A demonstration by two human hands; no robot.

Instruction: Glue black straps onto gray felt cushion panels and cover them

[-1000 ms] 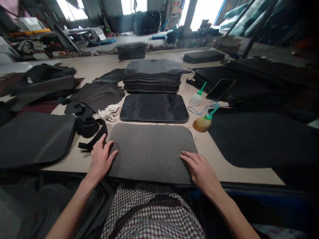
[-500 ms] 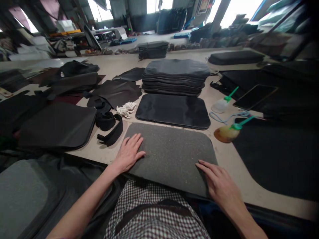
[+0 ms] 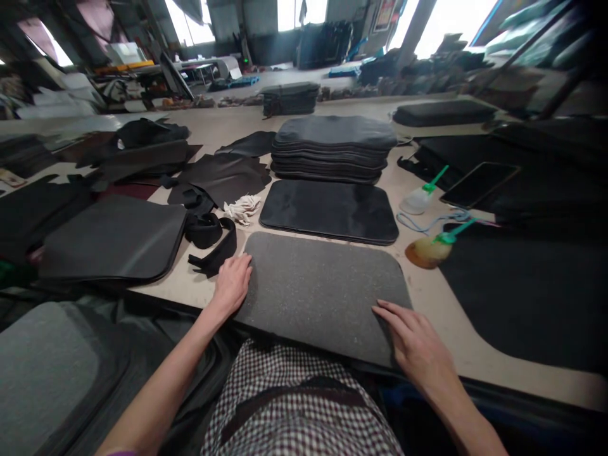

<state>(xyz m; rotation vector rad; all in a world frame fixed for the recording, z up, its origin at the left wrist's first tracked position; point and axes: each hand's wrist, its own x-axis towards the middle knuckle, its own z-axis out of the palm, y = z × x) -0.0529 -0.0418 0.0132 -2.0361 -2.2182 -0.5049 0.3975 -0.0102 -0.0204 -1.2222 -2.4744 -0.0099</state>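
Observation:
A grey board-like panel point(image 3: 323, 288) with rounded far corners lies at the table's front edge, light specks across its rough face. My left hand point(image 3: 232, 284) rests at its left edge, fingers extended with their tips by the rim. On the right edge lies my right hand point(image 3: 415, 339), fingers stretched flat over the panel and thumb side hidden beneath. Just beyond the panel is a glossy black sheet stack point(image 3: 327, 212) of the same rounded shape. A coiled black strap point(image 3: 213, 244) sits close to my left hand.
A taller stack of black panels point(image 3: 332, 149) stands farther back. To the right are two squeeze bottles, one whitish point(image 3: 417, 201) and one amber point(image 3: 430, 252), with a phone point(image 3: 481, 183). Black sheets point(image 3: 114, 237) lie left; a crumpled white cloth point(image 3: 241, 209) lies near the strap.
My left hand has slid left, off the panel's face to its left edge, its fingers drawing closer together. My right hand stays nearly in place on the right edge.

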